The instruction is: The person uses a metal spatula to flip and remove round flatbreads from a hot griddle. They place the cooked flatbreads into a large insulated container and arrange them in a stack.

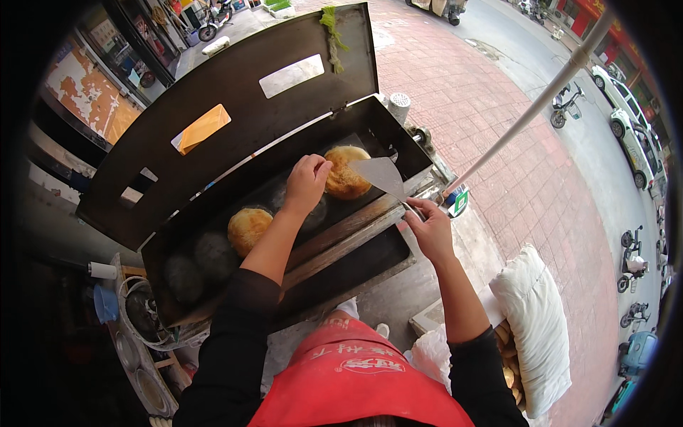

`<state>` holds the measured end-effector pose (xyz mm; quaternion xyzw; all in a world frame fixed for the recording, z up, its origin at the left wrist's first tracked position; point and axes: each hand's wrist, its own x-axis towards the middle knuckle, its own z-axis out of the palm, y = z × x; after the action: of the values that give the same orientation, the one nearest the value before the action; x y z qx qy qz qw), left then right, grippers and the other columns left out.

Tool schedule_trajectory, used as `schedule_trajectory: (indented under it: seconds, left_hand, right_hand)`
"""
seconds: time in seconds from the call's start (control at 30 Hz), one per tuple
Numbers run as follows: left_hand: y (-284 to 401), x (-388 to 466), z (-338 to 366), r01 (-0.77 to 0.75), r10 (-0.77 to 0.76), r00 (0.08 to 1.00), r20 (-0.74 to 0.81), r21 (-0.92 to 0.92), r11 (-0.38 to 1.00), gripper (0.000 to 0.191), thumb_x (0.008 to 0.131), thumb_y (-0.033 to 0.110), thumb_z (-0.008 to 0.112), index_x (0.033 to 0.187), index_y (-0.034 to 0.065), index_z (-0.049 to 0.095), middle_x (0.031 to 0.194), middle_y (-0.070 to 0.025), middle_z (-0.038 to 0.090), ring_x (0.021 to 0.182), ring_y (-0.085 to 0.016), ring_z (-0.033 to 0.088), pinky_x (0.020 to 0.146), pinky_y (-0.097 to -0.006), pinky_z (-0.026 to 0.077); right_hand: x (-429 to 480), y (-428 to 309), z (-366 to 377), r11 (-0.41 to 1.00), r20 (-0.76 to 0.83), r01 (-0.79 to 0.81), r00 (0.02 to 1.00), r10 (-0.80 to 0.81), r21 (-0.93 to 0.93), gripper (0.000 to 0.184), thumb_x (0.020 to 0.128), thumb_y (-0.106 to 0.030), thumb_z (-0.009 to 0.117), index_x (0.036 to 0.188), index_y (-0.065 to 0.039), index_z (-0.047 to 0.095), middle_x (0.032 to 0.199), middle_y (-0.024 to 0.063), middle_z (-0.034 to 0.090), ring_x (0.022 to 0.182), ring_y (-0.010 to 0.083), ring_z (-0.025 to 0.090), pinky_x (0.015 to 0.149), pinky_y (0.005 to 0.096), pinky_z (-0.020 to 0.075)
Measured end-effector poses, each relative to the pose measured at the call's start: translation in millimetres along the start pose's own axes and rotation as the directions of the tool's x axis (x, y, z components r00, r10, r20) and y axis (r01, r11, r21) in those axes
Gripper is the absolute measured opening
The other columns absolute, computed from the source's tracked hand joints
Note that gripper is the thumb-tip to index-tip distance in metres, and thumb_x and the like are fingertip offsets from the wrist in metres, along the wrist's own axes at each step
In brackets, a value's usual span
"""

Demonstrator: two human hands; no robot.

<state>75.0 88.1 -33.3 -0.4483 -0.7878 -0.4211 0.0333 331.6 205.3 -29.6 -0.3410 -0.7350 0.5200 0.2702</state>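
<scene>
A round, golden-brown flatbread (346, 184) lies toward the right end of a long, dark metal griddle box (392, 136). My left hand (306, 184) is at its left edge with curled fingers; whether they grip the bread is unclear. In my right hand (433, 235) is the handle of a metal spatula (380, 175). Its wide blade reaches over the bread's right side. Farther left on the griddle sits a second browned flatbread (249, 229), partly behind my left forearm. Pale round marks (216, 253) show on the dark cooking surface.
The raised lid (240, 80) has cut-out slots and stands behind the griddle. A pale pole (523, 123) slants up at right. A white cushion-like cover (539, 331) lies over several breads (507, 347). A wire basket (144, 309) and a blue container (105, 303) are at left.
</scene>
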Motion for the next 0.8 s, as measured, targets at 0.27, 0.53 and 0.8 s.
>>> schedule_trajectory:
  seconds: [0.27, 0.53, 0.8]
  left_hand:
    - [-36, 27, 22, -0.028, 0.022, 0.992, 0.124, 0.049, 0.998, 0.016, 0.088, 0.021, 0.058, 0.091, 0.0056, 0.06, 0.089, -0.0139, 0.06, 0.089, -0.035, 0.057, 0.078, -0.0436, 0.047]
    - [-72, 43, 56, 0.087, -0.113, 0.964, 0.239, 0.117, 0.989, 0.023, 0.088, 0.026, 0.057, 0.088, 0.0038, 0.061, 0.09, -0.0153, 0.062, 0.087, -0.035, 0.058, 0.077, -0.043, 0.047]
    - [9, 42, 1, -0.308, 0.323, 0.946, 0.027, 0.38, 0.872, 0.009, 0.083, 0.019, 0.064, 0.088, 0.0125, 0.066, 0.093, -0.0029, 0.062, 0.096, -0.024, 0.054, 0.087, -0.0414, 0.035]
  right_hand:
    - [38, -22, -8, 0.822, 0.264, 0.095, 0.962, 0.069, -0.561, 0.027, 0.081, -0.023, 0.061, 0.103, -0.009, 0.068, 0.092, 0.0143, 0.069, 0.086, 0.0304, 0.066, 0.08, 0.0387, 0.0519]
    - [96, -12, 97, 0.751, 0.244, 0.129, 0.969, 0.045, -0.648, 0.023, 0.081, -0.021, 0.06, 0.1, -0.011, 0.069, 0.091, 0.0128, 0.069, 0.086, 0.0318, 0.066, 0.078, 0.0418, 0.0525]
    - [65, 5, 111, 0.906, 0.021, 0.312, 0.947, -0.319, -0.285, 0.034, 0.083, -0.014, 0.065, 0.114, -0.01, 0.053, 0.098, 0.0139, 0.064, 0.086, 0.0334, 0.063, 0.072, 0.0396, 0.0513]
